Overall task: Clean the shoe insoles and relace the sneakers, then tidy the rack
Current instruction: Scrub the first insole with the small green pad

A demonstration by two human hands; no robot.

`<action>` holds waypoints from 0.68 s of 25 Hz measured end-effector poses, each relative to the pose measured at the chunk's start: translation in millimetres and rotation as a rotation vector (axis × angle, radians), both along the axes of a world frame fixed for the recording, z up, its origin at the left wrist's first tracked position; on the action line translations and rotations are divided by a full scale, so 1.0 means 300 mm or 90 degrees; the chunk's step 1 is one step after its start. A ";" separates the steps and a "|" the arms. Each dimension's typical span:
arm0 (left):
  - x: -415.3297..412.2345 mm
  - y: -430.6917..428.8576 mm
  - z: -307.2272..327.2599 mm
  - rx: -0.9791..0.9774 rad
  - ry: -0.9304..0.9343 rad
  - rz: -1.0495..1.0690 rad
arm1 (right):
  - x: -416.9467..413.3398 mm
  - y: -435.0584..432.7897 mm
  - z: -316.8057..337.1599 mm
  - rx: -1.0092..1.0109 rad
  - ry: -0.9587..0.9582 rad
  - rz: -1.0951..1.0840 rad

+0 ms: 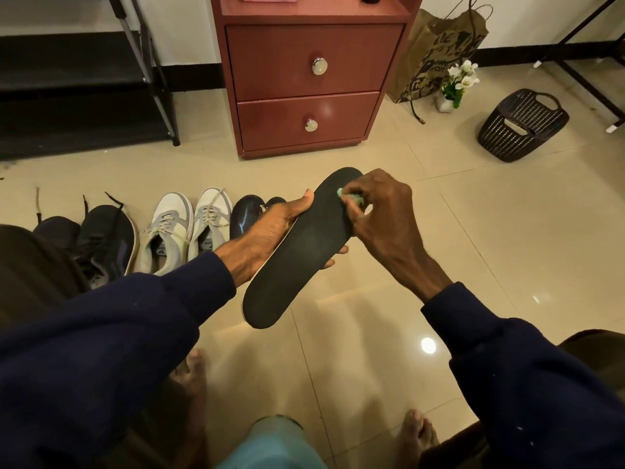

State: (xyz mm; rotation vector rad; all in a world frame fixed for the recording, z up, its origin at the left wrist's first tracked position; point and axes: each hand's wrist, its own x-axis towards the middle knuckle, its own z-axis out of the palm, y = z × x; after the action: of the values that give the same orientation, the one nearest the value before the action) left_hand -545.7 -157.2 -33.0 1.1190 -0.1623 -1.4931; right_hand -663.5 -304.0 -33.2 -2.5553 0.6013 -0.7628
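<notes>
Black foam insole (297, 252) is resting in the left hand (267, 231), fingers curled underneath; right hand (378, 211) is pinching a green cloth (351, 197) against its toe end.

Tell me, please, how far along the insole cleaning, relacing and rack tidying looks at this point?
Nothing looks finished. In hand: the left hand holds a black insole while the right hand rubs a small green cloth near its far end. Left: the dark sneakers sit with laces loose, and all the shoes stand on the floor beside the rack.
</notes>
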 end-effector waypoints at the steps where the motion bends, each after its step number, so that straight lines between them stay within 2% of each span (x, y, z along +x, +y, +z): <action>1: -0.004 -0.001 -0.001 0.000 0.003 0.014 | -0.004 0.040 0.002 0.014 0.023 0.064; 3: -0.003 -0.003 -0.003 -0.006 -0.008 0.045 | -0.003 0.065 0.020 0.014 0.056 0.147; 4: -0.002 -0.003 0.001 -0.008 -0.019 0.046 | 0.004 0.044 0.027 0.009 0.046 0.133; 8: -0.001 -0.006 0.007 -0.005 -0.015 0.020 | 0.002 -0.052 0.023 0.003 -0.019 -0.032; 13: 0.019 0.000 -0.005 -0.007 -0.048 0.087 | -0.012 0.107 0.024 0.010 0.109 0.183; 14: 0.017 0.002 0.003 -0.004 -0.048 0.091 | -0.008 0.090 0.033 -0.018 0.111 0.174; 17: 0.005 -0.005 0.012 0.000 -0.020 0.076 | -0.008 -0.022 0.044 -0.080 0.038 0.022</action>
State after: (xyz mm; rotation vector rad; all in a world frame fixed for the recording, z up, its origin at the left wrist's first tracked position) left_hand -544.2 -158.9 -29.3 1.1329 -0.1145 -1.3702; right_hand -665.7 -310.5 -19.8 -2.7042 0.5410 -0.7364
